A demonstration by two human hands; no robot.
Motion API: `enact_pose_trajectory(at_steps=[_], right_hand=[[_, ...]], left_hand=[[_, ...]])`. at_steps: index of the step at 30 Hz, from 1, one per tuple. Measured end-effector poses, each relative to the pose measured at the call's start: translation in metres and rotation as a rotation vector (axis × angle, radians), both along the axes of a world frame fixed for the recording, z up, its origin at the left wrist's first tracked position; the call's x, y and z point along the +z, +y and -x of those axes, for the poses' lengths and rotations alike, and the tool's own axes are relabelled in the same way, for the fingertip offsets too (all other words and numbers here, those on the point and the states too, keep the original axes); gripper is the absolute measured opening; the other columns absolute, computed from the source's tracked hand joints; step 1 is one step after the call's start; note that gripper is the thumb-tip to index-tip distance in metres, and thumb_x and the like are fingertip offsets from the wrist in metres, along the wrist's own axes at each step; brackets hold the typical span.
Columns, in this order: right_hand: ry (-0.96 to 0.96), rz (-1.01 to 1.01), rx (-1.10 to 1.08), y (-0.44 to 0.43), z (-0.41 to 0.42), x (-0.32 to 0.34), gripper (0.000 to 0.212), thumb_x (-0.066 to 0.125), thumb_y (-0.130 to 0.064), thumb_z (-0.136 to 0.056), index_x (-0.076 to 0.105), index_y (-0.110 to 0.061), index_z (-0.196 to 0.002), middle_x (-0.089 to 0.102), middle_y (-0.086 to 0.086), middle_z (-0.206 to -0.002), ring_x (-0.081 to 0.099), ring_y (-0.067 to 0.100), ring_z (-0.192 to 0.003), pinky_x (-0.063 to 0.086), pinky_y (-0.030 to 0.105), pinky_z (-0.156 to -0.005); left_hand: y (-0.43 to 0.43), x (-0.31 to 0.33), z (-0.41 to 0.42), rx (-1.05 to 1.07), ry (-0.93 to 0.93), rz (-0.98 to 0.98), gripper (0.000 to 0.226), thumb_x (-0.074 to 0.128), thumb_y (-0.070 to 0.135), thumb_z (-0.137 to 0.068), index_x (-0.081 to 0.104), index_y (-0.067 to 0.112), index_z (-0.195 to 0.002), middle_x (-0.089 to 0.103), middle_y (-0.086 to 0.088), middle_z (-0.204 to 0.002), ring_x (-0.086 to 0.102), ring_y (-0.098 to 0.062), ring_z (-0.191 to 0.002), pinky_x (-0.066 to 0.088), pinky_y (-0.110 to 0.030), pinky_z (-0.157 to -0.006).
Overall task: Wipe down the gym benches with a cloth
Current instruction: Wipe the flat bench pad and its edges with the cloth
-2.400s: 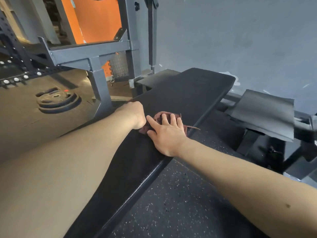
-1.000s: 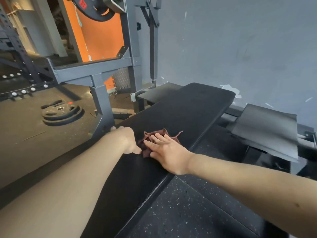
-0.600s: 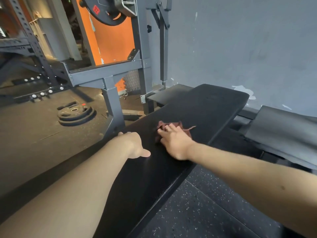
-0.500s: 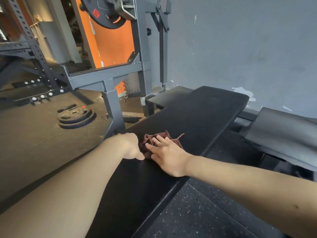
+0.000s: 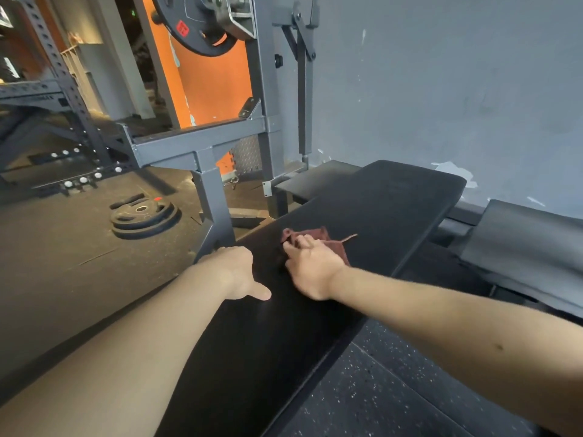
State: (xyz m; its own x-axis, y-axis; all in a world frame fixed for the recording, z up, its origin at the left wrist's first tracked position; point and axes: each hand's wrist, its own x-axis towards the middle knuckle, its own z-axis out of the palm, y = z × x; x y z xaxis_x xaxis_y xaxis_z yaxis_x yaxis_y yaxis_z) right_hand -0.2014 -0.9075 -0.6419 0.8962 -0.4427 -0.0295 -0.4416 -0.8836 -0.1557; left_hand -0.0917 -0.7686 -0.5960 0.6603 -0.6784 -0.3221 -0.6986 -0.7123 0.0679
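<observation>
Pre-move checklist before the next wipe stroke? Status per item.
1. Right hand on the dark red cloth: ok, it rests on the cloth.
2. Cloth in contact with the bench pad: ok, it lies on the black top surface.
3. Cloth spread flat: not ok, it is bunched and one corner trails out to the right.
4. Left hand out of the wipe path: ok, it sits at the pad's left edge, apart from the cloth, thumb on top.
5. Left fingers gripping the edge: cannot tell, they are hidden.
6. Pad surface clean: cannot tell.
</observation>
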Motion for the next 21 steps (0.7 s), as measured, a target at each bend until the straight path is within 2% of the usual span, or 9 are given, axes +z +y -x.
enact_pose_trajectory(at_steps=[3, 5, 8, 11, 14, 18, 21], right_hand=[[-0.017, -0.099, 0.155, 0.025, 0.012, -0.003, 0.056, 0.028, -0.036, -0.111, 0.017, -0.021, -0.163, 0.005, 0.013, -0.17, -0.002, 0.026, -0.157, -0.004, 0.034, -0.124], [-0.016, -0.108, 0.214, 0.022, 0.013, -0.006, 0.055, 0.029, -0.036, -0.111, 0.015, -0.024, -0.163, 0.003, 0.009, -0.17, -0.005, 0.022, -0.157, -0.007, 0.03, -0.123], [0.023, -0.031, 0.167, -0.013, -0.002, -0.003, 0.055, 0.031, -0.033, -0.11, 0.018, -0.02, -0.162, 0.007, 0.013, -0.17, 0.003, 0.026, -0.157, 0.0, 0.035, -0.126], [0.03, -0.026, -0.049, -0.064, -0.025, 0.001, 0.056, 0.03, -0.032, -0.109, 0.02, -0.016, -0.161, 0.013, 0.017, -0.168, 0.009, 0.032, -0.156, 0.01, 0.044, -0.126], [0.042, -0.009, -0.134, -0.067, -0.048, 0.002, 0.06, 0.035, -0.032, -0.105, 0.021, -0.015, -0.161, 0.017, 0.019, -0.166, 0.013, 0.036, -0.154, 0.013, 0.048, -0.124], [0.023, -0.025, 0.116, 0.007, -0.055, -0.001, 0.053, 0.037, -0.027, -0.106, 0.031, -0.018, -0.158, 0.023, 0.018, -0.163, 0.017, 0.037, -0.152, 0.016, 0.046, -0.122], [0.095, -0.006, 0.321, 0.038, -0.047, -0.006, 0.054, 0.032, -0.025, -0.109, 0.022, -0.013, -0.161, 0.007, 0.014, -0.169, -0.002, 0.033, -0.156, 0.001, 0.044, -0.125]], left_hand=[[0.002, 0.003, -0.012, 0.045, -0.054, -0.008, 0.075, 0.077, 0.051, -0.085, 0.052, 0.013, -0.145, 0.057, -0.008, -0.141, 0.057, -0.028, -0.125, 0.052, -0.039, -0.101], [0.003, 0.004, -0.021, 0.113, -0.089, -0.061, 0.086, 0.075, 0.06, -0.081, 0.048, 0.012, -0.147, 0.052, -0.01, -0.146, 0.048, -0.032, -0.135, 0.048, -0.044, -0.107], [0.007, 0.004, -0.031, 0.177, 0.004, -0.101, 0.095, 0.076, 0.067, -0.076, 0.045, 0.014, -0.149, 0.051, -0.008, -0.147, 0.052, -0.031, -0.132, 0.049, -0.044, -0.105], [0.011, 0.0, -0.034, 0.164, 0.04, -0.075, 0.089, 0.073, 0.068, -0.079, 0.046, 0.019, -0.148, 0.052, -0.005, -0.147, 0.056, -0.029, -0.129, 0.05, -0.043, -0.104], [0.012, -0.002, -0.036, 0.155, 0.043, -0.067, 0.087, 0.072, 0.068, -0.08, 0.045, 0.021, -0.148, 0.051, -0.004, -0.147, 0.055, -0.029, -0.13, 0.05, -0.044, -0.104], [0.008, 0.001, -0.038, 0.134, 0.043, -0.093, 0.087, 0.074, 0.067, -0.079, 0.048, 0.016, -0.146, 0.056, -0.006, -0.14, 0.058, -0.027, -0.123, 0.051, -0.04, -0.099], [0.009, -0.002, -0.042, 0.097, 0.044, -0.092, 0.086, 0.074, 0.07, -0.075, 0.055, 0.015, -0.138, 0.061, -0.005, -0.122, 0.061, -0.025, -0.108, 0.053, -0.041, -0.096]])
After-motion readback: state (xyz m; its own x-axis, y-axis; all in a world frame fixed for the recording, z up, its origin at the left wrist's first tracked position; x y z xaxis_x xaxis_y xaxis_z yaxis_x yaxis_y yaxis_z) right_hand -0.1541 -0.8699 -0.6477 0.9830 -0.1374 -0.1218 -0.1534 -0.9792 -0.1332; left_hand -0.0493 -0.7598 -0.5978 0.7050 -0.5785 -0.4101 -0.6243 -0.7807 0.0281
